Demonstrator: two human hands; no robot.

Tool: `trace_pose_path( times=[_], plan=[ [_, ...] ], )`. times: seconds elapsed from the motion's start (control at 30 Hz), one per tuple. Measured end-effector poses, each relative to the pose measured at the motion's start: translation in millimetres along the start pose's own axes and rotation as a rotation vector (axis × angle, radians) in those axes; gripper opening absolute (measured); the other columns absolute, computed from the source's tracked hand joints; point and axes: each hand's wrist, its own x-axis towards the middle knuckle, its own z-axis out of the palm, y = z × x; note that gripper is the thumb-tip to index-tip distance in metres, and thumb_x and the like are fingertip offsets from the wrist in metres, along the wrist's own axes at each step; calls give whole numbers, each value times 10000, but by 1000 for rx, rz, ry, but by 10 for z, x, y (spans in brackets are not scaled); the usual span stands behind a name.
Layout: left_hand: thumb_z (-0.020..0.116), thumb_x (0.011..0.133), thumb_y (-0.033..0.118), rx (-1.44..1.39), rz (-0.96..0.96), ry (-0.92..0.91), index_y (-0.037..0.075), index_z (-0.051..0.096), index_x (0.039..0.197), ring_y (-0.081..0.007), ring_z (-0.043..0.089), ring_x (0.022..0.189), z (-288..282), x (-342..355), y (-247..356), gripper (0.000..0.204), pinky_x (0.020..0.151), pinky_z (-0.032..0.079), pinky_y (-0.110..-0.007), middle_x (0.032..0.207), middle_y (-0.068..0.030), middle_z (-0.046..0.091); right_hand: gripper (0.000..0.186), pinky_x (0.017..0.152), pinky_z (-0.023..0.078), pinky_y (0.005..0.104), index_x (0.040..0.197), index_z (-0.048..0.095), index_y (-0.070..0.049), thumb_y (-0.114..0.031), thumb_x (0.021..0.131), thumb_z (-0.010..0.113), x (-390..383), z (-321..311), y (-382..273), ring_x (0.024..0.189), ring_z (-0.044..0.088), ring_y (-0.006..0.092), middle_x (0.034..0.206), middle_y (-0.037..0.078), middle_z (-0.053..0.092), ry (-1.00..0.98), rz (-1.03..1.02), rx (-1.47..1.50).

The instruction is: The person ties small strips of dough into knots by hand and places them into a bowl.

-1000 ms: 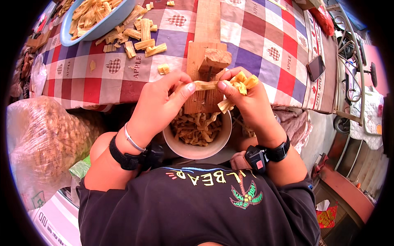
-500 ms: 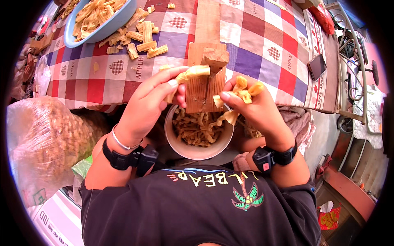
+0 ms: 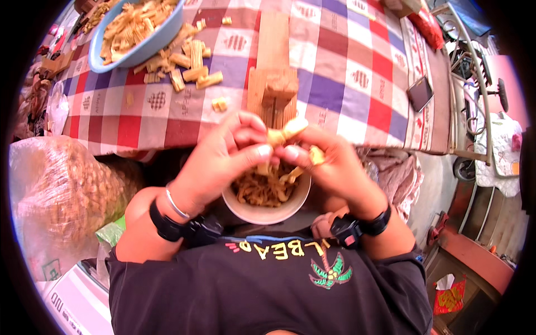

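My left hand [image 3: 226, 151] and my right hand [image 3: 338, 167] meet above a white bowl [image 3: 267, 219]. Both pinch a pale yellow folded strip [image 3: 277, 135], which looks like tofu skin. Another yellow piece [image 3: 317, 155] pokes out between the fingers of my right hand. Beneath my hands, the bowl holds many twisted yellow-brown strips [image 3: 262, 191]. Just beyond my fingertips is a wooden stand with a raised block [image 3: 281, 85] and a slot. My fingers partly hide its near end and the strip's middle.
A checked cloth [image 3: 335, 61] covers the table. Cut pieces [image 3: 195, 56] lie beside a blue basin [image 3: 137, 60] at the far left. A phone [image 3: 420, 94] rests near the right edge. A big plastic bag [image 3: 72, 195] of brownish pieces stands at my left.
My hands have come together and lowered slightly toward the bowl. The strip from my left hand now meets my right fingers.
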Motion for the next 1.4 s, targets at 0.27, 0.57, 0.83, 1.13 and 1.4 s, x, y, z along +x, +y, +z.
trace_pose_path(
  times=[0.27, 0.57, 0.83, 1.13, 1.4],
  plan=[
    [705, 911, 230, 911, 246, 6, 14, 629, 930, -138, 650, 677, 52, -18, 157, 230, 617, 507, -294, 723, -67, 667, 233, 771, 503, 311, 1076, 631, -2, -223, 1008, 598, -18, -3, 7, 845, 615, 126, 893, 89, 669, -52, -43, -270],
    [638, 983, 266, 636, 20, -254, 2, 664, 878, -67, 583, 720, 26, -41, 90, 286, 642, 478, -289, 732, -41, 666, 159, 734, 515, 369, 1014, 613, -2, -153, 965, 604, -68, 13, 29, 734, 628, 253, 831, 166, 652, -391, -53, -339],
    [604, 1008, 274, 358, -11, -32, 0, 645, 774, -19, 459, 667, 46, -127, 70, 362, 576, 400, -242, 678, 54, 552, 237, 718, 472, 315, 1019, 596, -1, -227, 1046, 528, -94, 11, -157, 752, 513, 148, 808, 75, 598, -332, -54, -200],
    [606, 1003, 206, 253, -52, -10, 22, 623, 927, -66, 584, 703, -3, 38, 38, 200, 635, 494, -230, 793, -2, 622, 329, 630, 445, 324, 858, 594, -3, -282, 1030, 560, 97, -160, 27, 670, 483, 131, 688, 72, 547, -166, -59, -434],
    [629, 974, 100, 331, 41, 144, 13, 607, 1023, -95, 635, 772, -104, 187, -81, 102, 680, 534, -247, 864, -31, 649, 333, 597, 451, 362, 833, 626, 11, -285, 984, 625, 324, -234, 145, 631, 549, 174, 679, 143, 602, -35, -74, -531]
  ],
)
